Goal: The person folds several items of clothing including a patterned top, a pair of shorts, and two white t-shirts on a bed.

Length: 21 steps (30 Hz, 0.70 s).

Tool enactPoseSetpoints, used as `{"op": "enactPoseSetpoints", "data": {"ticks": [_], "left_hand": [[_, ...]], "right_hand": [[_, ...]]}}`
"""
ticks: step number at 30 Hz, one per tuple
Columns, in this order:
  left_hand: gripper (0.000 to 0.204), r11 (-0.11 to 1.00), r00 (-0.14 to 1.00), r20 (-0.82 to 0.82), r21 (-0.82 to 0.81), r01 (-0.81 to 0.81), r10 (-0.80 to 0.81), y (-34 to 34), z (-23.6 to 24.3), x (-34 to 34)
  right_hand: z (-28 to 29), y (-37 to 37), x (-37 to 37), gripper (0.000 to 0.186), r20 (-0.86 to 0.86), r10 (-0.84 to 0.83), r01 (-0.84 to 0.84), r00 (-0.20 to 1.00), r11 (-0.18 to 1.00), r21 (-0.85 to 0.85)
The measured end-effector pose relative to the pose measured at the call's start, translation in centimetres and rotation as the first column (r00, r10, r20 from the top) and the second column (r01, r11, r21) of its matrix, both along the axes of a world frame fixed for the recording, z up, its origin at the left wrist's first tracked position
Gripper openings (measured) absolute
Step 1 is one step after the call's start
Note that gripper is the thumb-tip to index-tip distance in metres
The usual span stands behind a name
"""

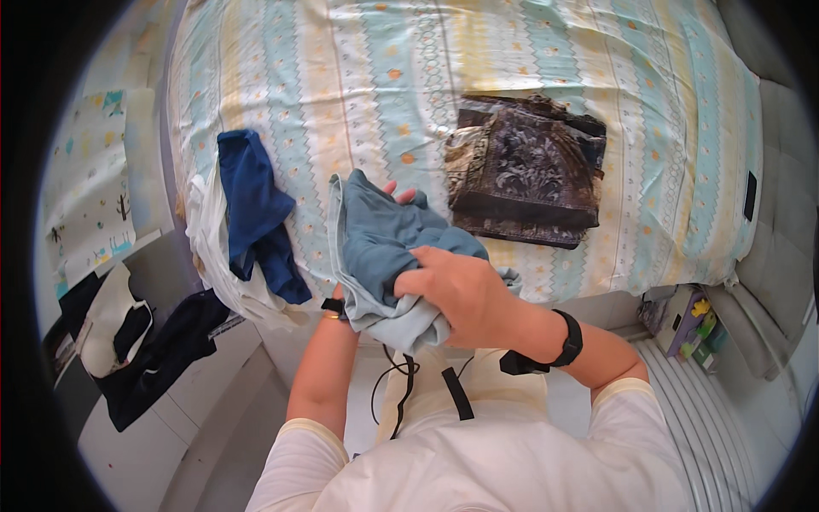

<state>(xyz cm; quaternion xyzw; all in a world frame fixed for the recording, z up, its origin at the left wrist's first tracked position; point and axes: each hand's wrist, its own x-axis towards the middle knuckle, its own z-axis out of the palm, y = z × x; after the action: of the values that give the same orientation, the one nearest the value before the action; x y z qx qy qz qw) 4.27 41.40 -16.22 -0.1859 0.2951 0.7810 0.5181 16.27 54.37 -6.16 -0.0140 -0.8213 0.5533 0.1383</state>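
Over the bed [367, 102] edge, the right hand [467, 294] gripped a blue-grey garment [375, 222], which hid most of the left hand [404, 195], its grip unclear. Leftward lay navy clothing [252, 188] over white cloth [208, 235]; rightward, dark folded clothes [537, 171].

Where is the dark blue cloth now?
In the head view, the dark blue cloth lies on the bed, left of the blue-grey garment, partly over the white cloth.

Bed [546, 51] bears dark clothes [533, 171], blue garment [252, 183], white cloth [207, 235].
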Motion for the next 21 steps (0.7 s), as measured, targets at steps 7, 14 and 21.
{"op": "enactPoseSetpoints", "data": {"ticks": [7, 14, 21], "left_hand": [[0.062, 0.987, 0.998, -0.057, -0.162, 0.014, -0.023, -16.5, -4.5, -3.8], [0.076, 0.472, 0.441, -0.370, -0.869, 0.146, -0.818, -19.3, -11.4, -4.2], [0.076, 0.416, -0.019, -0.523, -0.655, -0.631, -0.852, -12.9, -8.2, -2.2]], "right_hand": [[-5.9, -2.8, -3.5, 0.065, 0.326, -0.097, 0.228, 0.940, 0.891, -0.393], [-21.5, -5.1, -4.1, 0.075, 0.557, -0.359, 0.510, 0.749, 0.849, -0.139], [-17.9, 2.3, 5.7, 0.041, 0.361, -0.659, 0.688, 0.660, 0.723, 0.064]]}}
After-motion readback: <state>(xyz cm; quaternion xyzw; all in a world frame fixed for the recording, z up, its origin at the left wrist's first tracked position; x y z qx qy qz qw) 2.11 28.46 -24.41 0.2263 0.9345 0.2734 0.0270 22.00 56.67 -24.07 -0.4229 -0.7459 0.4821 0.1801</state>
